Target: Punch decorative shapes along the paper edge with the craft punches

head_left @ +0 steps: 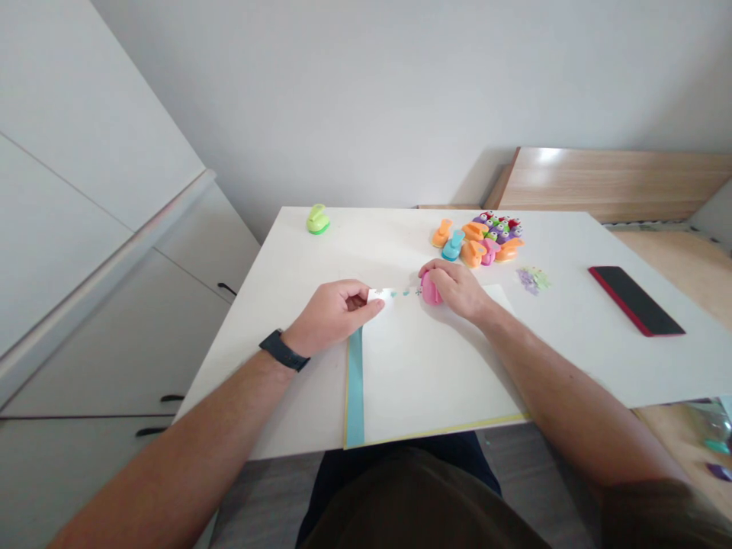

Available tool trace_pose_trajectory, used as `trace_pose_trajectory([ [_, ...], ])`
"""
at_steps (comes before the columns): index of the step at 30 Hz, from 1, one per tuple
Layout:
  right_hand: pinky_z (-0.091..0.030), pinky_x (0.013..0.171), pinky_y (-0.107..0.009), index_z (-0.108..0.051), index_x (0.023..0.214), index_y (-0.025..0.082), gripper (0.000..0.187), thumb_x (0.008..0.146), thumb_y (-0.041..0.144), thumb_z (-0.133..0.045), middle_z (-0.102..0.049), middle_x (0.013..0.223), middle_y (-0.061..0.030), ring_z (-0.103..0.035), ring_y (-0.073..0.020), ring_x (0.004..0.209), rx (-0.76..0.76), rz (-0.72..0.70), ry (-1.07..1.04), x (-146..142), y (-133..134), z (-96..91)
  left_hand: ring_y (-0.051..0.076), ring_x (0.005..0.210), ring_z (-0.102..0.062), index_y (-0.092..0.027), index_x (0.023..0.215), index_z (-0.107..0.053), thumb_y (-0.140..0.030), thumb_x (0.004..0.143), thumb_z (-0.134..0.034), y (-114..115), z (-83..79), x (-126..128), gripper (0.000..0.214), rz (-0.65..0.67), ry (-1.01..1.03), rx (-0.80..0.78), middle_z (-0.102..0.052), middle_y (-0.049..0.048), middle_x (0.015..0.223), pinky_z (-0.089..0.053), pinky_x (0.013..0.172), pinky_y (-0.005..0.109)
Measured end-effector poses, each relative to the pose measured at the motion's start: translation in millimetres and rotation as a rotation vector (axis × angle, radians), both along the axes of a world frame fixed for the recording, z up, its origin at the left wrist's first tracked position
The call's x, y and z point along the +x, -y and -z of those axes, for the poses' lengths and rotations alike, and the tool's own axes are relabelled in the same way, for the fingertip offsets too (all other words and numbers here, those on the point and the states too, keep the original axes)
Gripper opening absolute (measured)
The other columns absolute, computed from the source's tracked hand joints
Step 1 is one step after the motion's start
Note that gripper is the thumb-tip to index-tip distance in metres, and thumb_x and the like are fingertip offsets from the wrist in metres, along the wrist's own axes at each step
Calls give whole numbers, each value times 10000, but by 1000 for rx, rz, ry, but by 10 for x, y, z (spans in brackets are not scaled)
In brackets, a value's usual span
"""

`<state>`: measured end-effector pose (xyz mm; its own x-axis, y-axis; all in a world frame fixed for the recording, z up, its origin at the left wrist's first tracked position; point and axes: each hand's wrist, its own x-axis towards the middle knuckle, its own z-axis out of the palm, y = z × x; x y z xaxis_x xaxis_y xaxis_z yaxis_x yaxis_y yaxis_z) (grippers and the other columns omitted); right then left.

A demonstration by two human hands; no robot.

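Observation:
A white sheet of paper (pixel 435 366) lies on coloured sheets on the white table (pixel 286 305). My left hand (pixel 335 313), with a dark watch on the wrist, rests curled on the sheet's top left corner and pins it down. My right hand (pixel 457 288) is closed over a pink paper punch (pixel 430 290) sitting on the sheet's top edge. A row of small punched shapes runs along that edge between my hands.
A lime green punch (pixel 317 219) stands at the table's far left. A cluster of several coloured punches (pixel 483 238) sits at the far middle, paper scraps (pixel 533 279) beside it. A red-cased phone (pixel 636 300) lies at the right. White cabinets stand to the left.

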<state>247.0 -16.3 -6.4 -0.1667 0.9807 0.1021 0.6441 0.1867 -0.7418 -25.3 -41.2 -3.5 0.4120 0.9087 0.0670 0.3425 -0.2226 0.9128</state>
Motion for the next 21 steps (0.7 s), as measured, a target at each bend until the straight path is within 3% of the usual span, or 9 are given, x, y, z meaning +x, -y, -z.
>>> trace_pose_trajectory([
  [10, -424, 742, -325, -703, 915, 213, 404, 1034, 449, -397, -727, 860, -42, -624, -205, 809, 30, 39, 88, -59, 34, -29, 147, 686, -598, -170, 818, -691, -460, 876, -730, 1, -12, 8, 299, -4, 7, 2, -680, 21, 768, -446, 611, 254],
  [21, -384, 690, -323, -661, 827, 207, 460, 1062, 429, -333, -678, 752, -39, -584, -191, 731, 33, 73, 115, -75, 33, -27, 148, 703, -608, -165, 835, -695, -462, 898, -713, 0, 13, -10, 304, 3, -8, 23, -697, 28, 800, -452, 625, 257],
])
